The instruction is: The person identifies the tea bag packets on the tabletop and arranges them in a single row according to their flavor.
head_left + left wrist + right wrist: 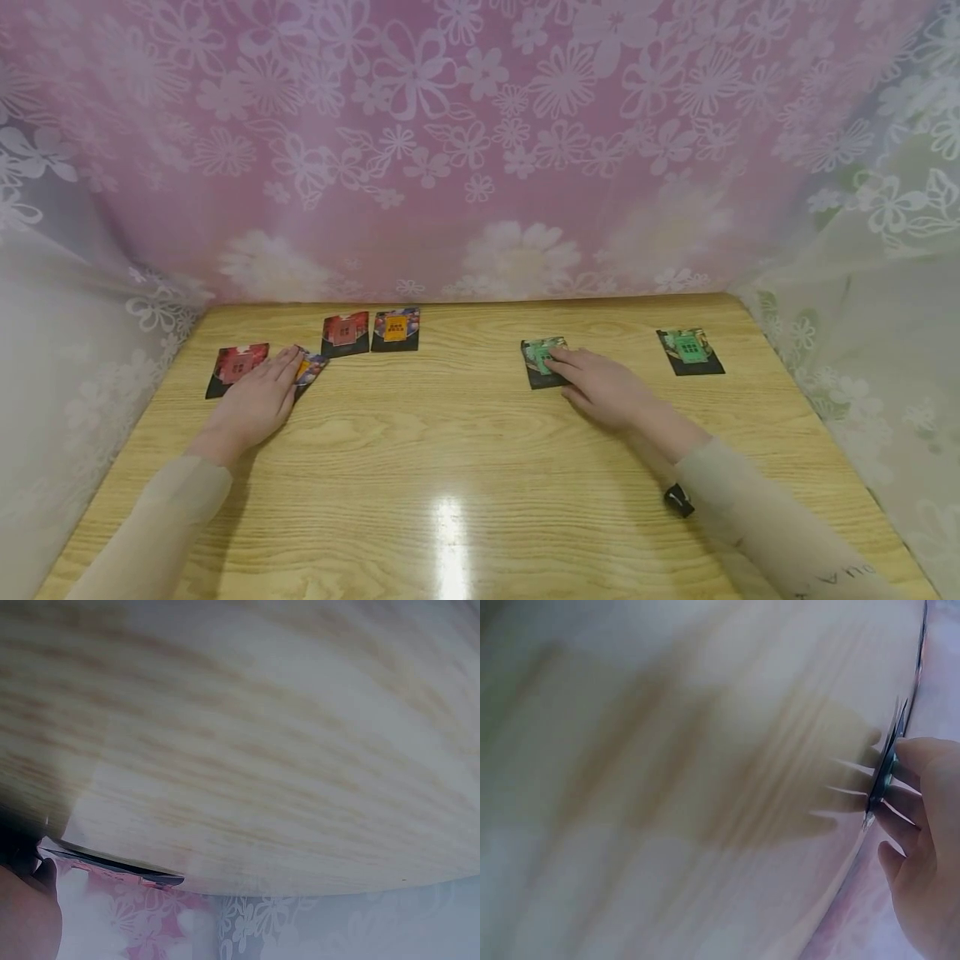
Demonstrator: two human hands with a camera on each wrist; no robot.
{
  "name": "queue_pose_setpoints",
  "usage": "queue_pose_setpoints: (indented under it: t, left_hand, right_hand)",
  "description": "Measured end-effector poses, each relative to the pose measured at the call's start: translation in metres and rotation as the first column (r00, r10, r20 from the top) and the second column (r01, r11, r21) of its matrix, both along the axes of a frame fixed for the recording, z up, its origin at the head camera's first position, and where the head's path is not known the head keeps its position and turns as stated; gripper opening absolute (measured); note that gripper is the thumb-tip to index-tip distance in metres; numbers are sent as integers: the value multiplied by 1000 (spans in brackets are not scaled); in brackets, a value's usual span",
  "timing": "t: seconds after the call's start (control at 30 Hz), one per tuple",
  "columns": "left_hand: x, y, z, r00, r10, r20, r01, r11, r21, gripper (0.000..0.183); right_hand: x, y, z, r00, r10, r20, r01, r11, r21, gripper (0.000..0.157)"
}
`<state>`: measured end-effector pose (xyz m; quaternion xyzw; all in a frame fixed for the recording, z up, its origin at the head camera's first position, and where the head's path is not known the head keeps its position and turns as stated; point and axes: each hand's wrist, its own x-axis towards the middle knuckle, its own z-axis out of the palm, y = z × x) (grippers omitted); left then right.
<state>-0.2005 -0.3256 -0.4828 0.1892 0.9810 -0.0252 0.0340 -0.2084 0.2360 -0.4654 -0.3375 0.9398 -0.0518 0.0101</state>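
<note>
I count six packets [346,333] from here: two with red labels [238,367], two with orange labels [396,329], two with green labels [691,348]. Two hands [258,400], two sleeves [176,492], one small black object [678,501], one wooden surface [360,492].

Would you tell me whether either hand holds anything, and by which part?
No clear grip: the right hand touches the right side of a green-labelled packet; the left hand partly covers an orange-labelled packet.
</note>
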Motion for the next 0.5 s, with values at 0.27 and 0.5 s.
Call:
queue_pose_setpoints:
  t: [0.27, 0.5]
  left_hand:
    - [1, 2, 1, 1000, -1, -5, 1, 1000, -5, 61]
    - [1, 1, 0, 1000, 2, -8, -2, 1000, -6, 61]
  right_hand:
    - [4, 39, 1, 996, -85, 7, 84, 996, 15, 52]
    - [8, 67, 4, 990, -144, 11, 144, 990, 1, 53]
